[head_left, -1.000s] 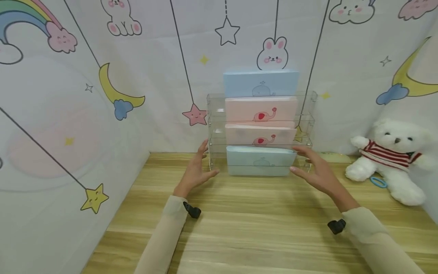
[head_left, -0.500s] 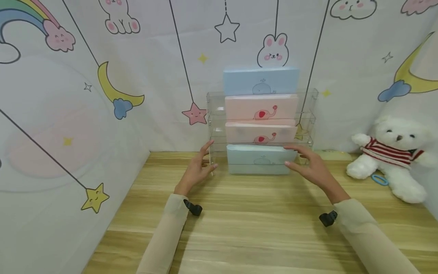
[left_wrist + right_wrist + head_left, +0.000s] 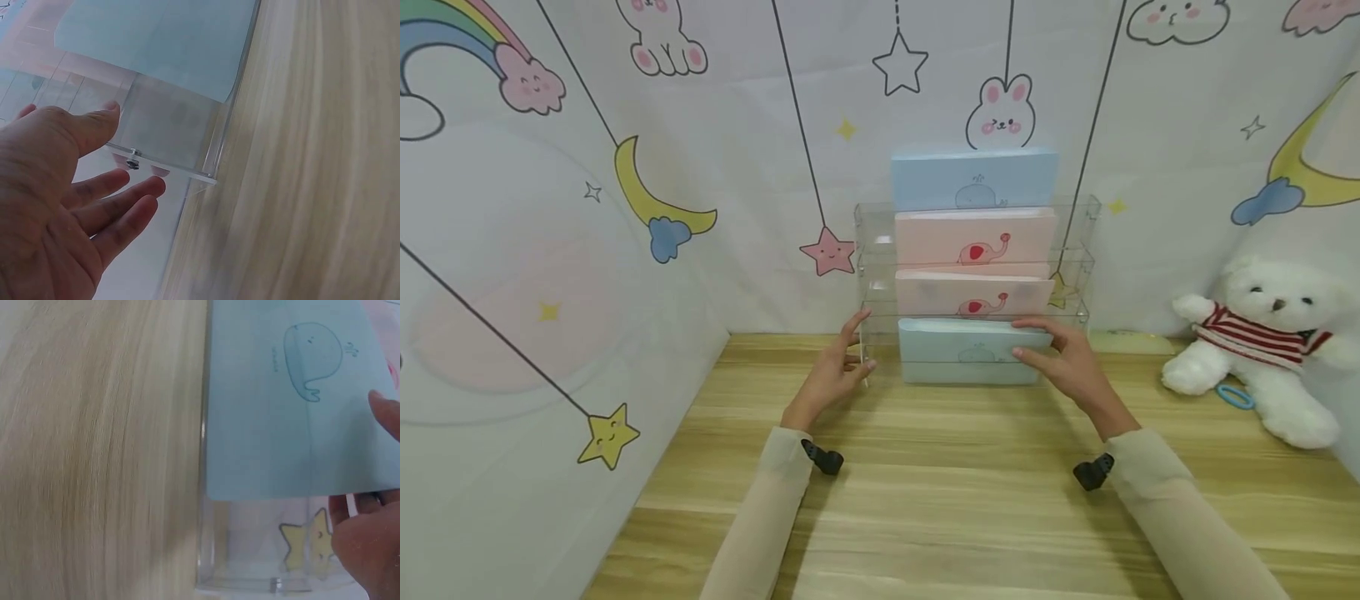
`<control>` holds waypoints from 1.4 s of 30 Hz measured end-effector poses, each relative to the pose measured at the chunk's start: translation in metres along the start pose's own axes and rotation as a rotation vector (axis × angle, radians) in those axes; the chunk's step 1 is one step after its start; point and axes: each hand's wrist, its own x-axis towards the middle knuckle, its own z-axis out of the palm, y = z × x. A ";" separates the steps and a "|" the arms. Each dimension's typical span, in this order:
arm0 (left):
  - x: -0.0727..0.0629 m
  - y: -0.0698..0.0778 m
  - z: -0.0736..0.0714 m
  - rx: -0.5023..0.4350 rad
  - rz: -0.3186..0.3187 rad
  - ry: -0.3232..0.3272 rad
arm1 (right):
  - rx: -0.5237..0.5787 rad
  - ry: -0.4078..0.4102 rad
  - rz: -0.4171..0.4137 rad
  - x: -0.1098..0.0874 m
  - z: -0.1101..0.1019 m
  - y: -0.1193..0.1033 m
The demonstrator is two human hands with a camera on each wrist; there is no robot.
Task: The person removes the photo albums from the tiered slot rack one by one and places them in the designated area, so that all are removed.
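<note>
A clear tiered acrylic rack (image 3: 878, 340) stands against the back wall. Its lowest tier holds a pale blue-green booklet (image 3: 958, 343) with a whale drawing. My right hand (image 3: 1071, 367) holds this booklet at its right end, thumb in front and fingers behind its edge, as the right wrist view shows. At the rack's left side is my left hand (image 3: 829, 375). Its loosely bent fingers (image 3: 115, 215) touch or nearly touch the outer side panel, and the thumb lies near the front. Higher tiers bear two pink elephant booklets (image 3: 940, 237) and a blue whale booklet (image 3: 925, 179).
A white teddy bear (image 3: 1262, 333) in a striped shirt sits at the right. Beside its leg lies a blue ring-shaped object (image 3: 1235, 397). A flat pale green thing (image 3: 1131, 342) is on the wooden table (image 3: 947, 492) behind, near the cartoon-printed cloth wall (image 3: 737, 100).
My right hand has moved left from beside the lowest booklet onto its right end. The left hand has shifted slightly inward against the rack's side. The booklets stay in place.
</note>
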 end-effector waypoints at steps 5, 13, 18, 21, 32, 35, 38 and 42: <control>0.000 0.000 0.000 -0.005 -0.009 -0.010 | 0.077 0.081 0.002 0.001 0.007 0.003; 0.000 0.000 0.000 -0.001 -0.020 -0.016 | 0.119 0.162 -0.015 0.003 0.016 0.007; -0.001 0.001 0.001 -0.005 -0.032 -0.025 | 0.106 0.198 -0.020 0.005 0.019 0.007; -0.001 0.001 0.000 -0.009 -0.035 -0.031 | 0.107 0.208 -0.021 0.006 0.019 0.006; -0.002 0.003 -0.003 -0.010 -0.037 -0.047 | 0.223 0.226 -0.064 0.013 0.023 -0.004; -0.002 0.002 -0.002 -0.014 -0.037 -0.049 | 0.233 0.233 -0.070 0.014 0.023 -0.009; -0.002 0.002 -0.002 -0.020 -0.035 -0.050 | 0.233 0.240 -0.075 0.015 0.021 -0.013; -0.001 0.002 -0.002 -0.021 -0.039 -0.056 | 0.235 0.256 -0.081 0.017 0.018 -0.019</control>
